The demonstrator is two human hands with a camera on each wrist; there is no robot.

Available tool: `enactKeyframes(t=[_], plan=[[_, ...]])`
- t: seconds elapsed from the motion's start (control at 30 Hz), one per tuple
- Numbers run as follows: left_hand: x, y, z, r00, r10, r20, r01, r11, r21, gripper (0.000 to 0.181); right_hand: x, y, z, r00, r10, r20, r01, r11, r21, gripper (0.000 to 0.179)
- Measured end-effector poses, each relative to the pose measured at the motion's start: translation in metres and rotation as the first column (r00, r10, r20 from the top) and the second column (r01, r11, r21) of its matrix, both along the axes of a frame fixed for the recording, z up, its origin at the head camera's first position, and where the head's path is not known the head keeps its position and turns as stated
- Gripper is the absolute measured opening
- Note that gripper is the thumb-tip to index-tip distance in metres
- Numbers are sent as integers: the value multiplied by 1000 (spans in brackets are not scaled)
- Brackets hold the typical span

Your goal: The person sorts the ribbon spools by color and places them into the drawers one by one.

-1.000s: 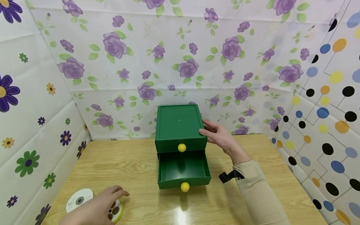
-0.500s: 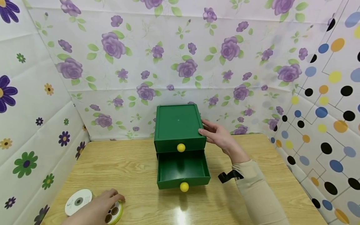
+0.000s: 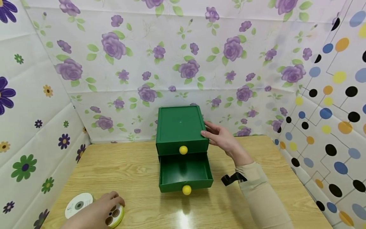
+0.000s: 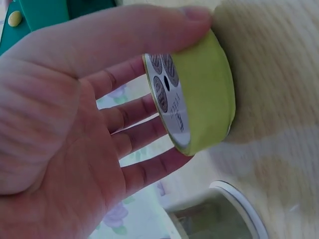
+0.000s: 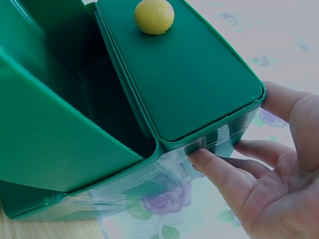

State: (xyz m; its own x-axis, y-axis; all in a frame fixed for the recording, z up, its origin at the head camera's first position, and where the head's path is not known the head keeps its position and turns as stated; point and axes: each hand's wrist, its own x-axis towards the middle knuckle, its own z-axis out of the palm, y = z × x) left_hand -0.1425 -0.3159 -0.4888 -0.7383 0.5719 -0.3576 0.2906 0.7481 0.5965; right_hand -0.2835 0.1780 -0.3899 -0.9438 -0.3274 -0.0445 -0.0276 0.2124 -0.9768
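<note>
In the head view my left hand [image 3: 95,210] is at the lower left, over a spool of yellow ribbon [image 3: 116,216]. The left wrist view shows its thumb on the yellow ribbon [image 4: 209,94] and its fingers around the spool's other side. My right hand [image 3: 223,140] rests against the right side of a green drawer cabinet [image 3: 180,124], thumb at the top edge. Its fingers [image 5: 219,172] touch the taped side wall in the right wrist view. Below the shut top drawer, another drawer [image 3: 187,184] with a yellow knob [image 3: 186,190] is pulled out, with nothing visible inside.
A second spool with a white face [image 3: 75,203] lies left of the left hand on the wooden table [image 3: 123,171]. Purple-flowered cloth [image 3: 171,73] hangs close behind the cabinet. Patterned cloths stand at both sides. A black strap [image 3: 233,179] sticks out from the right wrist.
The left hand's fingers have drawn in and settled on the yellow ribbon spool. The right hand keeps its place on the cabinet, and the drawer has not moved.
</note>
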Motion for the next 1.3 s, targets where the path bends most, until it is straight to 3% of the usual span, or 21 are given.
enactKeyframes(t=[0.1,0.17,0.23,0.33,0.4,0.6,0.77,0.87,1.07,1.2,1.3], plan=[[-4,7,8,1000,0,-31,0,1000,6,55,0,0,0,1000,-3,1,3,1000,-5,78],[-6,15,15,994,-22,-110,26,999,29,60,1,0,1,1000,-5,4,5,1000,-6,78],[-6,25,25,976,-37,-213,49,998,48,65,1,0,1,1000,-3,6,3,1000,-9,78],[-8,44,40,932,-42,-359,75,994,78,70,1,0,1,1000,-5,8,5,1000,-8,78],[-10,58,51,906,-26,-422,79,991,107,73,1,0,1,1000,-6,8,6,1000,-9,78],[-18,101,78,832,-15,-554,146,970,193,77,1,-1,0,1000,-1,6,1,1000,-8,78],[-30,138,95,790,-56,-610,213,959,188,78,1,-1,-1,1000,-8,13,8,1000,-11,78],[-38,158,98,783,-78,-617,233,957,175,77,0,-1,-2,1000,-13,15,13,1000,-12,78],[-49,188,94,794,-95,-601,218,966,136,78,-1,-1,-4,1000,-19,16,19,1000,-10,78],[-54,203,89,807,-58,-588,155,981,116,77,-1,-1,-4,1000,-19,17,19,1000,-7,78],[-56,211,86,825,-12,-565,81,992,98,75,-1,-1,-3,1000,-20,19,20,1000,-8,78]])
